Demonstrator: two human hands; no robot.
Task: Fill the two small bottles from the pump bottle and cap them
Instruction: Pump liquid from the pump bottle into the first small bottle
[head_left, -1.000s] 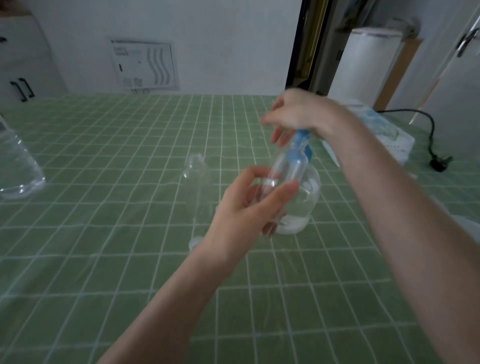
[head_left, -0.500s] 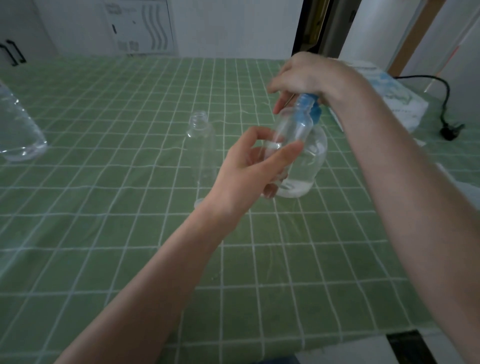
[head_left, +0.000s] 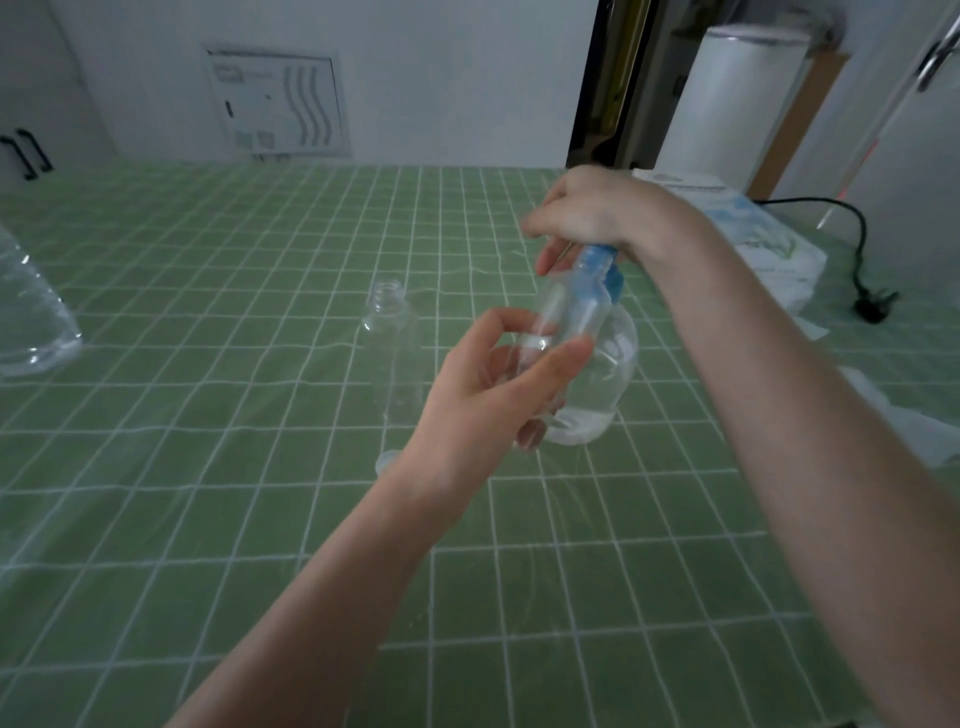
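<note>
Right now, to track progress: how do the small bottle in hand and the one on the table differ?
The held bottle is tilted in the left hand against the pump bottle nozzle. The standing bottle sits upright on the tablecloth, untouched. Both are clear and uncapped.

1st small bottle (head_left: 562, 318) in front of pump bottle (head_left: 609, 375); 2nd small bottle (head_left: 392, 345) to their L.
</note>
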